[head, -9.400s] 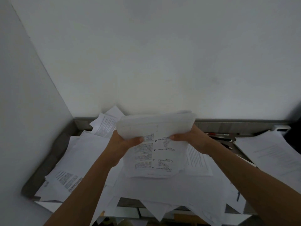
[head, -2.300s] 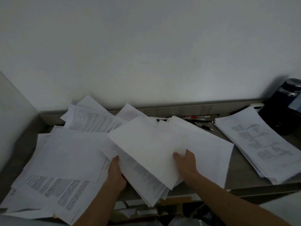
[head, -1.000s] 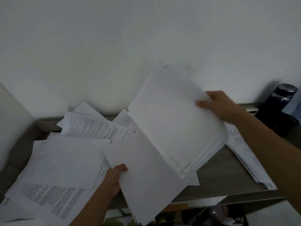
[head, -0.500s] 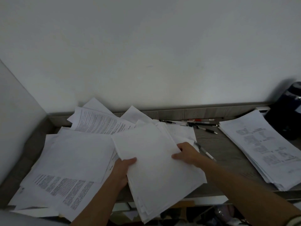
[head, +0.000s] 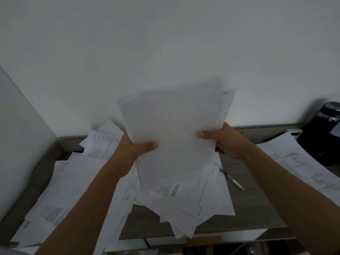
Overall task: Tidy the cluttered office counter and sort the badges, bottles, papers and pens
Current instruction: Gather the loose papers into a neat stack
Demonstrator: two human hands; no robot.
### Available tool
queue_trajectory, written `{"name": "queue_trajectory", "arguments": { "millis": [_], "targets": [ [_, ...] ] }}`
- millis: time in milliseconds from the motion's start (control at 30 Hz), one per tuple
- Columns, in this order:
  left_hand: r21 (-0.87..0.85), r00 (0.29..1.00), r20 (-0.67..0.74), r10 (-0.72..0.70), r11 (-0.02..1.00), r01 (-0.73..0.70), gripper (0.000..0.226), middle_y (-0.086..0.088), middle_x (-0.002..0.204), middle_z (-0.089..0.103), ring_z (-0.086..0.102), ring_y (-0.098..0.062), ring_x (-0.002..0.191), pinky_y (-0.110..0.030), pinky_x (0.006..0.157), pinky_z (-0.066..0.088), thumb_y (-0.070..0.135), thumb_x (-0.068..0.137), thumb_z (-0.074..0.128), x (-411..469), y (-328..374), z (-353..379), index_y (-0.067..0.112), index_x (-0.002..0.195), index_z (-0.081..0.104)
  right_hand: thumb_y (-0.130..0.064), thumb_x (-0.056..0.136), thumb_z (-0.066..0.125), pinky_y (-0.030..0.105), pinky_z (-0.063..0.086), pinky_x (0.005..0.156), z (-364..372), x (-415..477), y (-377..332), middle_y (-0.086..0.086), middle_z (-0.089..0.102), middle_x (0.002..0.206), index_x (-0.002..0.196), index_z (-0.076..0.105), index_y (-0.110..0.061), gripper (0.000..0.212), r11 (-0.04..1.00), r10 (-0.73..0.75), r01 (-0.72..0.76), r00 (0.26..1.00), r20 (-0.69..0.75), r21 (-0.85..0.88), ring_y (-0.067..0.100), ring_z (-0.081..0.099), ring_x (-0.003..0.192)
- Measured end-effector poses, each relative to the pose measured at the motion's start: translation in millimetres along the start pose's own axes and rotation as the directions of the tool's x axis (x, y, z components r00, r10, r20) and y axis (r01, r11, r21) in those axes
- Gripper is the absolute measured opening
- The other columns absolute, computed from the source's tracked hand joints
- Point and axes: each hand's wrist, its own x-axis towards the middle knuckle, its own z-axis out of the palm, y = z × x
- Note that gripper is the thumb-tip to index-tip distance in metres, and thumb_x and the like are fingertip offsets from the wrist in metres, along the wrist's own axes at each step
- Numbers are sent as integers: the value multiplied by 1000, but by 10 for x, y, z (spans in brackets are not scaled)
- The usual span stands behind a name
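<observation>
Your grey counter (head: 248,214) against the wall: loose papers (head: 73,181) sprawl at nine o'clock, more sheets (head: 202,205) overhang the front edge at six, a pen (head: 232,179) lies just beside them at three, and a printed stack (head: 298,162) and dark bottle (head: 323,133) sit at two.

Nothing legible from here. There is print, but it's all too blurred or small to read:
- dense paragraph lines on the leaning sheet (head: 103,144) at 10 o'clock
- a dark text block on the loose sheet (head: 53,214) at 8 o'clock
- short columns plus a side line on the pages (head: 169,190) at 6 o'clock, just under the raised bundle (head: 174,129)
- table-like blocks on the stack (head: 301,166) at 4 o'clock

Bundle's facing page has faint marks along its right edge, unreadable. I can't make out any label on the bottle (head: 323,133) at 3 o'clock.
</observation>
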Motion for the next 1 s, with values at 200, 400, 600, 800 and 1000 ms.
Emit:
{"name": "queue_trajectory", "arguments": {
  "millis": [200, 400, 600, 800, 1000],
  "targets": [
    [76, 994, -57, -97, 992, 102, 63, -12, 108, 71, 67, -31, 102, -44, 80, 57, 22, 53, 87, -132, -335, -60, 13, 112, 67, -2, 68, 83, 38, 58, 81, 114, -41, 399, 7, 72, 111, 114, 66, -15, 51, 989, 67, -61, 997, 41, -133, 25, 68, 104],
    [38, 987, -108, -122, 991, 127, 52, -8, 102, 73, 70, -25, 95, -42, 78, 58, 23, 52, 86, -154, -425, -21, 19, 102, 70, -6, 61, 84, 45, 56, 88, 229, -47, 575, 9, 72, 110, 112, 68, -12, 54, 996, 44, -47, 998, -41, -70, 28, 67, 105],
    [18, 955, -188, -230, 971, 237, 53, -6, 101, 74, 70, -22, 93, -35, 75, 58, 21, 53, 87, -191, -627, 53, 19, 102, 69, -11, 65, 87, 48, 53, 95, 204, -104, 811, 4, 72, 111, 114, 68, -18, 53, 967, 205, -206, 978, -24, -150, 23, 67, 106],
    [-160, 929, -262, -262, 961, 226, 30, -4, 97, 72, 69, -21, 87, -35, 76, 55, -5, 76, 71, 182, -545, 403, 14, 99, 66, -24, 85, 72, 37, 60, 76, -182, -255, 416, 11, 74, 102, 106, 70, -8, 27, 973, 198, -212, 971, -135, -97, 27, 72, 91],
    [-321, 875, -205, -439, 875, 364, 39, -13, 111, 69, 65, -31, 101, -44, 89, 51, -3, 75, 73, 482, -906, 1270, 4, 113, 66, -30, 95, 59, 42, 59, 81, -962, -663, 348, 10, 74, 100, 106, 71, -14, 23, 953, 110, -218, 895, -431, -210, 27, 72, 89]
  ]
}}
